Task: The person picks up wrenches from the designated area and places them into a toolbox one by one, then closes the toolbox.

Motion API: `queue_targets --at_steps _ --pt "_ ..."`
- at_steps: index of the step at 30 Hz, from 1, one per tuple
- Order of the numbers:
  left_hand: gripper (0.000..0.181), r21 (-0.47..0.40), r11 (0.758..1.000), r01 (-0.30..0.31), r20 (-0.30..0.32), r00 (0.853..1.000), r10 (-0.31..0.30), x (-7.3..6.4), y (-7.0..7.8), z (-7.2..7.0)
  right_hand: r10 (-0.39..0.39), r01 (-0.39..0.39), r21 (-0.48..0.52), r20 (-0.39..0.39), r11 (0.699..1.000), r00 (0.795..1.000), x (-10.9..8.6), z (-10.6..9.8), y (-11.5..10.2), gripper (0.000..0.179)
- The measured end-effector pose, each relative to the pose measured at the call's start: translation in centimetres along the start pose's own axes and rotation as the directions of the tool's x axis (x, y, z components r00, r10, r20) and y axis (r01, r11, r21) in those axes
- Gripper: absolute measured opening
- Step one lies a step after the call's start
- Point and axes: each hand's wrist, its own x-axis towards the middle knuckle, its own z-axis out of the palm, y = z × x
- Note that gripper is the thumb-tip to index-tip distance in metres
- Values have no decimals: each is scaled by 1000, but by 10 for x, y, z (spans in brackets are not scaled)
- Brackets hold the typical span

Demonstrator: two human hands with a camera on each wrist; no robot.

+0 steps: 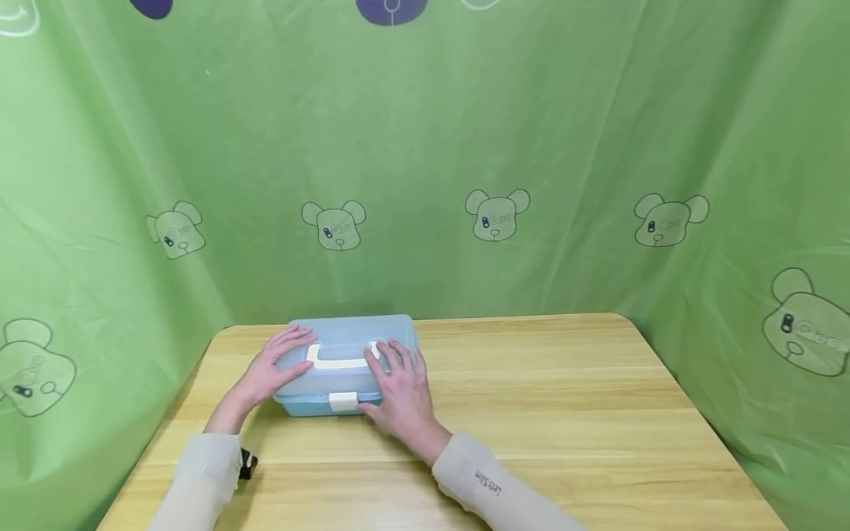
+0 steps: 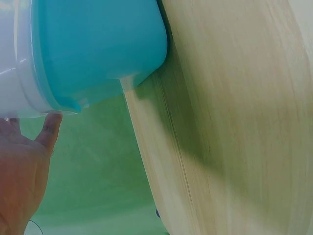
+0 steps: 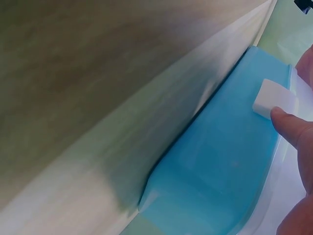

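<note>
A blue plastic storage box (image 1: 299, 407) with a translucent lid (image 1: 352, 328) stands closed on the table. It has a white handle (image 1: 341, 363) on top and a white latch (image 1: 344, 402) at the front. My left hand (image 1: 268, 371) rests on the lid's left side, fingers extended, thumb near the handle. On the lid's right part lie the fingers of my right hand (image 1: 401, 394), beside the handle's right end. In the right wrist view, the right thumb (image 3: 288, 125) touches the edge of the latch (image 3: 274, 98). The box's contents cannot be made out.
The wooden table (image 1: 544, 413) extends to the right and front of the box. A green curtain (image 1: 412, 133) with bear-head prints hangs behind and on both sides. A small black object (image 1: 248, 464) shows at the left sleeve cuff.
</note>
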Motion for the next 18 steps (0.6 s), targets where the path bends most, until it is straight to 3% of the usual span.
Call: queue_targets --at_steps 13,18 --pt "53 35 999 7 -4 1000 -7 -4 -4 -1 -48 48 30 -4 998 999 1 -2 2 95" --pt "60 48 999 1 -19 1000 0 -10 -4 -3 -108 97 218 40 971 993 0 -14 22 76"
